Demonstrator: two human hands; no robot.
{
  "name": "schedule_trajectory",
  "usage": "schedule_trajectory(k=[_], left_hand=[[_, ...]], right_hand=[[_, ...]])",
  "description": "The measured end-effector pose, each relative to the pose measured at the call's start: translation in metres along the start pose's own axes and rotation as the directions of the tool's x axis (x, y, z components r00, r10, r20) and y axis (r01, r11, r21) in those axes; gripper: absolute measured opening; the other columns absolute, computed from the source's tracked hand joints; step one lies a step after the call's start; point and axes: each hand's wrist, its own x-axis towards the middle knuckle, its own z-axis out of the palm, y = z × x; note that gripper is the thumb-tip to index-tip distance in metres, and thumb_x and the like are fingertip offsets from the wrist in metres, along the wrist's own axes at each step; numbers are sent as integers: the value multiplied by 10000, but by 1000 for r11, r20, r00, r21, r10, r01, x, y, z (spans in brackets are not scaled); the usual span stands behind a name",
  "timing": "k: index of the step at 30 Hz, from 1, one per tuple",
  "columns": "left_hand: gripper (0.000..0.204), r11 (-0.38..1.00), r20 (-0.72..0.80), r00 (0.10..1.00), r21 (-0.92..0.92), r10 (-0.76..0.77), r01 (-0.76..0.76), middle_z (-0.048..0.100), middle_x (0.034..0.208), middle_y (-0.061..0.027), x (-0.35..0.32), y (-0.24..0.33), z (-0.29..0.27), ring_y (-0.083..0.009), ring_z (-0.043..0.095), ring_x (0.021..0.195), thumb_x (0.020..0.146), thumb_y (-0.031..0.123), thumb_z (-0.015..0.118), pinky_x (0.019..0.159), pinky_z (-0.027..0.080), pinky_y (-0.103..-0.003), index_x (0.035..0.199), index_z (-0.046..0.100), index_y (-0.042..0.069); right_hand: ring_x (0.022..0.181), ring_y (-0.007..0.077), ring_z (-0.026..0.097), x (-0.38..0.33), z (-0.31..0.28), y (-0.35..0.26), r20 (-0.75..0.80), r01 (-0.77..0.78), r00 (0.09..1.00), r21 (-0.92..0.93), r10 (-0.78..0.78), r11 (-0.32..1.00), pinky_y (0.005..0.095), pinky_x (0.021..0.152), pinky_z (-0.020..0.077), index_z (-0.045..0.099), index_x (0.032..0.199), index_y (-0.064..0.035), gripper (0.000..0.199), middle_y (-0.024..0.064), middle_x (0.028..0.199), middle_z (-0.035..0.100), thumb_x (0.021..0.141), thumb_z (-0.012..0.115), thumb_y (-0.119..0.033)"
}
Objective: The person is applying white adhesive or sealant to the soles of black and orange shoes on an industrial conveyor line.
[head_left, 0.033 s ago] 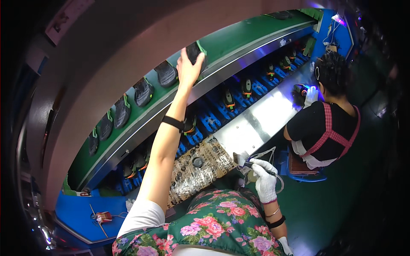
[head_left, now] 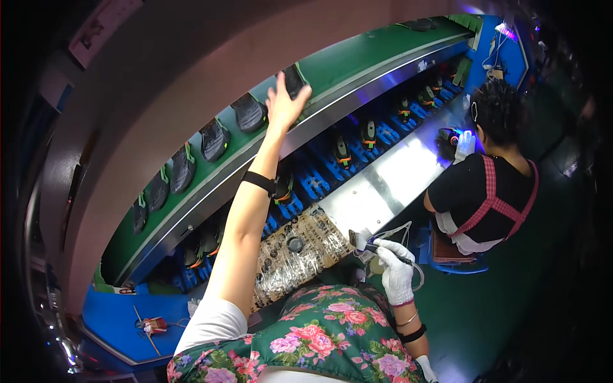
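1. Left hand [head_left: 285, 102] bare, arm stretched far up and forward, fingers spread and laid on a dark shoe sole [head_left: 294, 79] lying on the green upper conveyor belt [head_left: 377, 45]. Looks like touching or just closing on it; a full grip is not shown.
2. Right hand [head_left: 396, 271] in a white glove, low and near the body, fingers closed around a small brush [head_left: 361, 240], brush head pointing left toward the work pad.
3. Wrapped work pad [head_left: 297, 258], patterned and covered in clear film, sits just in front of the person with a small dark round cap on it.
4. A row of more dark soles [head_left: 214, 139] runs down the green belt to the left of the reached one, spaced apart.
5. Lower blue conveyor [head_left: 319, 182] carries shoes on holders, under purple light toward the far end.
6. A co-worker [head_left: 488, 185] in a black top with red straps sits to the right, gloved hand at the blue line.
7. Risk, my judgement: the reach is long and the hold is with fingertips only, so the sole could slip off or knock its neighbour. If the belt is moving, the hand may miss the sole. The brush could smear the pad or the floral apron [head_left: 332, 338] while attention is up top.
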Motion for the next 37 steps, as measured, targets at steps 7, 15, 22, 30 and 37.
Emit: schedule_trajectory(k=[7,15,22,30,37], left_hand=[[838,999,-15,1000,48,23,-22,318,1453,-467,2,-30,42,-574,401,1329,926,435,603,1130,338,-551,1587,199,117],[731,999,-151,988,-37,-44,38,565,1239,-320,10,-31,49,-466,568,1124,949,181,518,990,423,-564,1580,169,60],[826,985,-227,964,-124,-142,116,514,1366,-317,3,-17,46,-461,502,1238,911,206,585,1083,384,-512,1583,137,33],[845,994,-301,948,-56,-104,91,576,1291,-299,-4,-19,45,-460,563,1156,860,152,639,1006,423,-550,1551,176,2],[865,992,-462,881,-7,106,-123,443,1422,-322,-22,-34,30,-486,415,1305,754,124,677,1116,320,-529,1503,282,-52]], right_hand=[[853,190,719,11,-16,-3,-1,27,1000,33,-27,999,275,766,572,718,998,53,170,134,971,743,859,631,95],[830,197,720,22,-17,-2,46,12,999,28,-13,1000,282,740,577,718,1011,52,184,156,1000,740,859,626,101],[775,174,705,27,-15,-6,69,-14,998,53,10,999,261,685,555,716,1009,57,176,153,977,743,858,632,86],[722,133,672,23,-20,10,78,-72,995,48,68,996,216,637,510,715,1018,58,189,125,946,741,843,652,90],[698,129,668,15,-24,31,84,-41,996,23,39,999,204,593,484,714,1046,59,208,125,933,741,844,667,61]])
